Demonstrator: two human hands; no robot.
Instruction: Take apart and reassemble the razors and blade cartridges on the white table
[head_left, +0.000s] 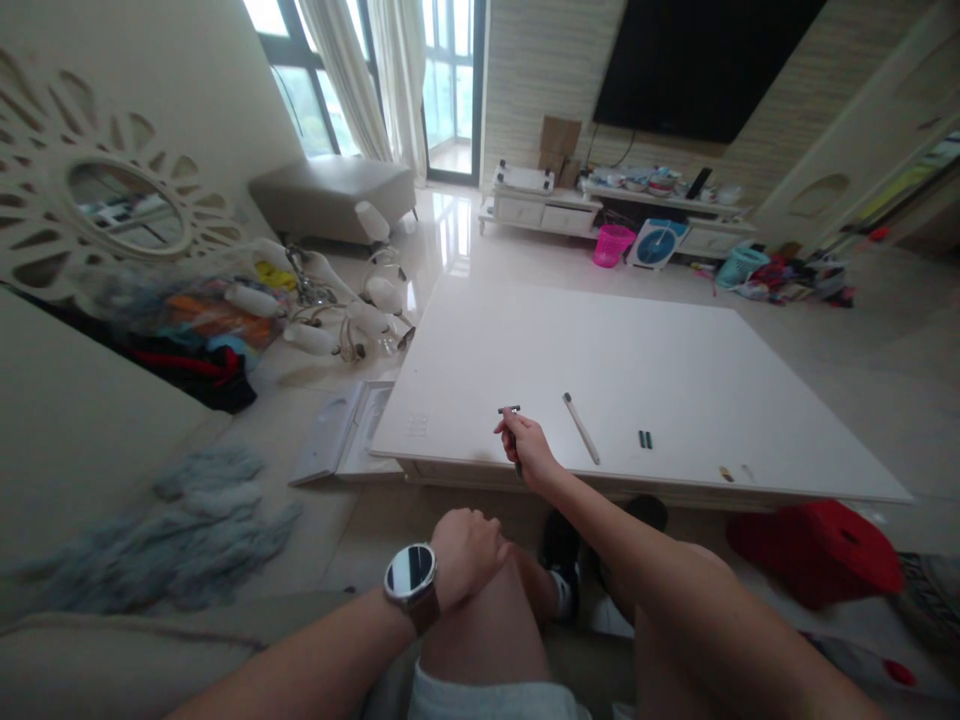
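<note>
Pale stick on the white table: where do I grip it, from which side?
Take the pale stick mid-length from above, pinching across its narrow width: it lies flat and diagonal on the table, apart from the right hand and razor.

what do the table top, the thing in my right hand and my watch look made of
Table top: white, smooth, semi-gloss with soft reflections, probably lacquered board or stone. Razor in the right hand: dark grey, dull, likely plastic, perhaps metal. Watch on the left wrist: glassy mirror-like face, silvery metal-looking case, brownish strap, maybe leather.
</note>
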